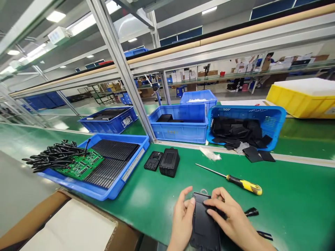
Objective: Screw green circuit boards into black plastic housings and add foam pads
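A flat black plastic case (205,226) lies in front of me near the table's edge, with a small clear loop (203,191) at its far end. My left hand (183,218) grips the case along its left side, thumb on the rim and index finger raised. Bent over the upper right of the case, my right hand (230,216) presses its thumb and fingertips against the surface. Whether something small is under those fingertips is hidden. Black cable ends (251,211) stick out beyond my right wrist. A yellow-and-black screwdriver (244,184) lies past the right hand, its shaft pointing left.
A stack of black cases (169,162) stands beside a single cover (153,160). The blue tray (125,177) at left holds black panels, green circuit boards (81,164) and cables. A blue basket (277,120) of black sheets and a blue bin (180,132) line the back; a cardboard box (115,226) sits lower left.
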Tool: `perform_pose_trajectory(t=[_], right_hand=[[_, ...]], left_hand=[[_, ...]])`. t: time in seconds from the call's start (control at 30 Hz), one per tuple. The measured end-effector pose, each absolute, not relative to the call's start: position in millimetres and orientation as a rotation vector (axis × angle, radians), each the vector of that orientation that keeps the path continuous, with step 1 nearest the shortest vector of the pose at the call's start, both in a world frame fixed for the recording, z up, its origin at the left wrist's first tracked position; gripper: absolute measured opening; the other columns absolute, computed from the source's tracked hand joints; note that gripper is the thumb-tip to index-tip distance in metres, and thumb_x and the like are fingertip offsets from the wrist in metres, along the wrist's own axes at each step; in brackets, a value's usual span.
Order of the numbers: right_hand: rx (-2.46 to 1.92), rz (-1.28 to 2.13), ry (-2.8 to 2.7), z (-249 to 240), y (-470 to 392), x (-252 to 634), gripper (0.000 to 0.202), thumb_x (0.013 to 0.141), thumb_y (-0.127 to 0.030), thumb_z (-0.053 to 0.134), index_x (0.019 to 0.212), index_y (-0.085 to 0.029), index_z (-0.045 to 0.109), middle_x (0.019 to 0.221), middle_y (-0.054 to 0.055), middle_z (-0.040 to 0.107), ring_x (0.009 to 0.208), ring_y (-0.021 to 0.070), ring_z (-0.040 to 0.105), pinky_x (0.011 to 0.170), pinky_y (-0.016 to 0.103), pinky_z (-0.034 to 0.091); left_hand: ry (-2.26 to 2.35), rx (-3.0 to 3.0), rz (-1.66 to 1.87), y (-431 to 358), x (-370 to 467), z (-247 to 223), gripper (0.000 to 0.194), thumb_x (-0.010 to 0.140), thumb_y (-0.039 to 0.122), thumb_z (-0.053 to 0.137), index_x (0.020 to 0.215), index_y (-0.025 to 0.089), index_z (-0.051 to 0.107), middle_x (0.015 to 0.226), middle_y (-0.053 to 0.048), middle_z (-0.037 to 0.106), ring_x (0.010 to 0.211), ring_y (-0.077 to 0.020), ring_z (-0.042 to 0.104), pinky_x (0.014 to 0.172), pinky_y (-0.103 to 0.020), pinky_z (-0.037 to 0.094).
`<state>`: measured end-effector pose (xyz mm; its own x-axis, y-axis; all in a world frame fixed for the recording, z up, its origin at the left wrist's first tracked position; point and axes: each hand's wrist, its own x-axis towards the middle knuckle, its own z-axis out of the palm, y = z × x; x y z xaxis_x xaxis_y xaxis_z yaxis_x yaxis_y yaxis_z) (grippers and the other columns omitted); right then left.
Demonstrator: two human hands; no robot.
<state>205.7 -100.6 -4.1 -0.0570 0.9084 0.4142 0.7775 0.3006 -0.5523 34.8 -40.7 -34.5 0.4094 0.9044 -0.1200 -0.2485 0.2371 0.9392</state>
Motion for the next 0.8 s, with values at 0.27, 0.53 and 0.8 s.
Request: perform_pose_trajectory(t=[0.27, 0.53, 0.8], right_hand=[[-1.303, -0.315, -2.221, 0.5, -108.3, 190.9, 0.066, 0.080, -0.052, 0.070, 0.132, -0.016, 0.053, 0.123, 0.013, 0.066, 0.109, 0.0289, 0.063, 0.091, 0.040, 0.054], [-1.181, -0.548, -2.259, 1.0, -105.2, 184.4, 0.066, 0.091, -0.048, 0.059, 0.144, -0.012, 0.040, 0.114, 0.009, 0.072, 0.098, 0.0256, 0.068, 0.087, 0.040, 0.052], [-1.324, -0.500, -2.221, 3.2, -109.4, 190.6, 0.046, 0.089, -0.043, 0.061, 0.128, -0.017, 0.059, 0.125, 0.014, 0.066, 0.105, 0.0293, 0.064, 0.086, 0.044, 0.055]], left_hand=[[0.733, 0.910, 0.924, -41.9, 26.9, -30.0, 0.073, 0.075, 0.044, 0.080, 0.134, 0.015, 0.048, 0.082, -0.002, 0.067, 0.063, -0.0093, 0.053, 0.063, -0.021, 0.040], [0.703, 0.929, 1.012, -45.5, 27.9, -38.3, 0.060, 0.085, 0.041, 0.072, 0.135, 0.017, 0.048, 0.083, -0.003, 0.068, 0.074, -0.0131, 0.060, 0.072, -0.024, 0.045], [0.741, 0.812, 1.053, -43.5, 25.3, -31.3, 0.061, 0.079, 0.044, 0.077, 0.128, 0.015, 0.055, 0.086, -0.006, 0.074, 0.077, -0.0173, 0.068, 0.071, -0.024, 0.050]])
